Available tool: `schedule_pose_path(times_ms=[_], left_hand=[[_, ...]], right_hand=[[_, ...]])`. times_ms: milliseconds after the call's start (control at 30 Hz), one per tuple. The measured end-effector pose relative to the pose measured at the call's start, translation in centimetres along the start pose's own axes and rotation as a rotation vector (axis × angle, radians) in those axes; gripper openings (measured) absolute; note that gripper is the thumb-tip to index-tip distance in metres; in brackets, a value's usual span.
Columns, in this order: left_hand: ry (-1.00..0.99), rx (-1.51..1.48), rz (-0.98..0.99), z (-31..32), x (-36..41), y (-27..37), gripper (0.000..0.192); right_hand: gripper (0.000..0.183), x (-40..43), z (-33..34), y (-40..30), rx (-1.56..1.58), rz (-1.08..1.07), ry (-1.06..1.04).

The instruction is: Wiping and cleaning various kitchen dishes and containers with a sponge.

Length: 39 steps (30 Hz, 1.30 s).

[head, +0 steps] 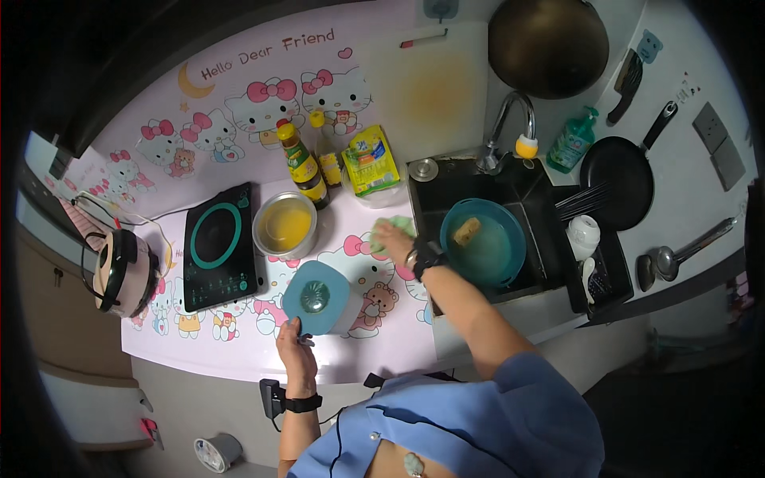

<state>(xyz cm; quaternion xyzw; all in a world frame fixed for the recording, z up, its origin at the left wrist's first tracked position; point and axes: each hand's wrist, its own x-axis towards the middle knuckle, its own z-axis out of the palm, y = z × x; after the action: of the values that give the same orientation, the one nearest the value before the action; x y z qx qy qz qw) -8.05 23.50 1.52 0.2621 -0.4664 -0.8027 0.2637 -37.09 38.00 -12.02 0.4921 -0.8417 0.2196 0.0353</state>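
Observation:
My left hand (296, 352) grips the near corner of a container with a blue lid (323, 275). A small ribbed glass dish (315, 297) appears to sit in the middle of that lid. My right hand (394, 242) lies over a light green cloth (408, 224) and presses it on the patterned countertop (394, 349), just left of the sink. Its fingers point to the far left. Right of that wrist, a teal basin (493, 263) of cloudy water stands in the black sink (433, 185), with a yellowish sponge (467, 232) in it.
A metal pot (285, 224) with yellow contents stands beside a black induction cooker (218, 248). Sauce bottles (302, 164) and a yellow packet (370, 160) line the back. A rice cooker (124, 272) is far left. The faucet (508, 119) overhangs the sink, with a drying rack (618, 281) to its right.

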Motion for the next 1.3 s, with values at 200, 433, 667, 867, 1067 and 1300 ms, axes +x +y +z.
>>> schedule_pose_path(times_ms=[200, 433, 667, 867, 1067, 1300], left_hand=[[0.011, 0.091, -0.05, 3.9, 3.0, -2.4, 0.012], [-0.074, 0.228, -0.092, 7.4, 7.8, -7.0, 0.019], [-0.019, 0.15, 0.0, 7.2, 9.9, -10.7, 0.02], [0.054, 0.266, 0.023, 6.8, 9.0, -10.8, 0.02], [0.279, 0.304, 0.284, 8.4, 4.1, -8.2, 0.027], [0.181, 0.269, 0.303, 14.0, 0.0, -6.3, 0.017]], right_hand=[[0.019, -5.2, -4.7, 9.0, -0.309, 0.491, -0.219], [0.029, -15.6, -17.6, 10.3, 0.221, 0.944, 0.169], [0.027, -17.6, -19.4, 9.4, 0.799, 1.215, 0.274], [0.042, -18.0, -15.7, 15.0, 0.439, 1.319, 0.225], [0.025, -18.4, -11.0, 19.6, 0.255, 1.184, 0.058], [0.025, -18.4, -2.7, 23.5, -0.215, 0.955, -0.592]])
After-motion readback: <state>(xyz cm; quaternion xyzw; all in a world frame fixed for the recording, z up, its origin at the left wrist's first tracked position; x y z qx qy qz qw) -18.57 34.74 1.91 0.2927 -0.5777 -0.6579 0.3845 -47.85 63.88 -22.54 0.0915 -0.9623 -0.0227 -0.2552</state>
